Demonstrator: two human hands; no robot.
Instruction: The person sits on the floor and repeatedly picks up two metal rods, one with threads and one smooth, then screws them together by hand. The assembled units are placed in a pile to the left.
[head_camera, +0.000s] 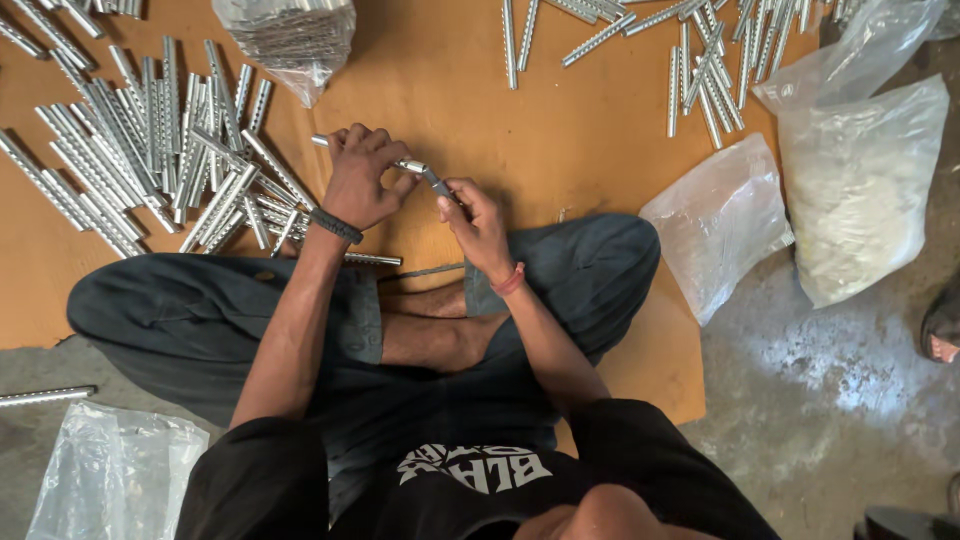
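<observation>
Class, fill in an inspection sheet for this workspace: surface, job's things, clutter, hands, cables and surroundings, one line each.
Surface: brown board laid on a grey floor.
Job's things: ridged metal rod gripped by the left hand; small dark tool in the right hand, its tip at the rod's end.
Clutter: metal rods heaped on the left and more at the top right; clear plastic bags; bagged bundle of rods.
Hands: both closed on their items.
Cables: nothing seen.
Surroundings: a sandalled foot at the right edge.
</observation>
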